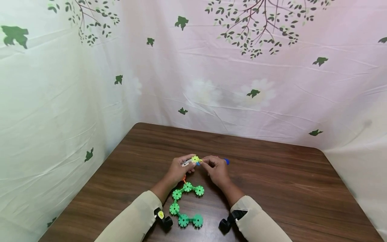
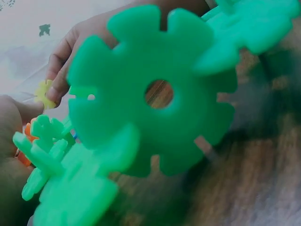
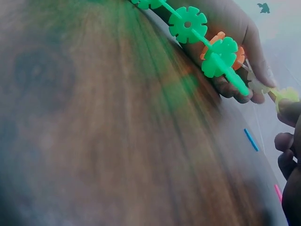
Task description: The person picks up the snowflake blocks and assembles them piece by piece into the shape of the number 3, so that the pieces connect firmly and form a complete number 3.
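Over the middle of the table, my left hand (image 1: 176, 171) grips the end of a chain of notched plastic discs, with a white disc (image 1: 185, 163) and a yellow disc (image 1: 195, 159) at its fingertips. Opposite it, my right hand (image 1: 218, 170) pinches yellow plastic between thumb and index finger, seen as a yellow disc (image 3: 288, 94) in the right wrist view. Below the left hand, an orange disc (image 3: 239, 56) leads into several green discs (image 1: 174, 208) that curve toward the front. One green disc (image 2: 188, 117) fills much of the left wrist view.
A blue disc (image 1: 226, 161) shows just beyond the right hand. In the right wrist view, a blue piece (image 3: 251, 140) and a pink piece (image 3: 278, 192) appear edge-on near the table's far side. A printed cloth (image 1: 211, 84) hangs behind the brown wooden table (image 1: 287, 188).
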Demonstrator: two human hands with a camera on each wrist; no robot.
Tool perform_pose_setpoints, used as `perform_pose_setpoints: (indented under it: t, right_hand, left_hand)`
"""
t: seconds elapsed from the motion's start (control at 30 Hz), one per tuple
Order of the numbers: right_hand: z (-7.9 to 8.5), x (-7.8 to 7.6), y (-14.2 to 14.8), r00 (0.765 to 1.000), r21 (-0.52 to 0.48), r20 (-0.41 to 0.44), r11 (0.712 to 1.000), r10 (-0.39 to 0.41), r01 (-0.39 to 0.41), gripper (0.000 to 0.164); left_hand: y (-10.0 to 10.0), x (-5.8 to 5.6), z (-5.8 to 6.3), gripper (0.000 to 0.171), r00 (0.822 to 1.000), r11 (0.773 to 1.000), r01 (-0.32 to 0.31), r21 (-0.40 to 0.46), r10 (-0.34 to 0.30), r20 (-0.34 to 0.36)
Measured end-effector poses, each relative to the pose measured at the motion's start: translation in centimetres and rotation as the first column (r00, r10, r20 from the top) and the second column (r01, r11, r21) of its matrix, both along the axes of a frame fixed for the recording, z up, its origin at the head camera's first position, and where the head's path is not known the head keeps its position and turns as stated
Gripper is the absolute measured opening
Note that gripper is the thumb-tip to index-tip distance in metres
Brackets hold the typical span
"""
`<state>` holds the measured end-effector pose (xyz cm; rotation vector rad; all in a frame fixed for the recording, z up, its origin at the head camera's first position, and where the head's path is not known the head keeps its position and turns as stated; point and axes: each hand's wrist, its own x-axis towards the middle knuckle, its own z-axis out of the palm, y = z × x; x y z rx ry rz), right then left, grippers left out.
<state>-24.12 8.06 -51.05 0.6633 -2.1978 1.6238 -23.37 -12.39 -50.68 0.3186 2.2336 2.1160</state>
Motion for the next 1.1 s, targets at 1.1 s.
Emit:
perform_pose_setpoints:
  t: [1.1]
  right_hand:
    - [-0.1, -0.9, -0.1, 0.967, 0.327, 0.196, 0.94, -0.165, 0.094, 0.031]
  left_hand:
    - [-0.7, -1.4, 0.3, 0.034, 0.993, 0.985, -0.045, 0.165, 0.026, 0.114]
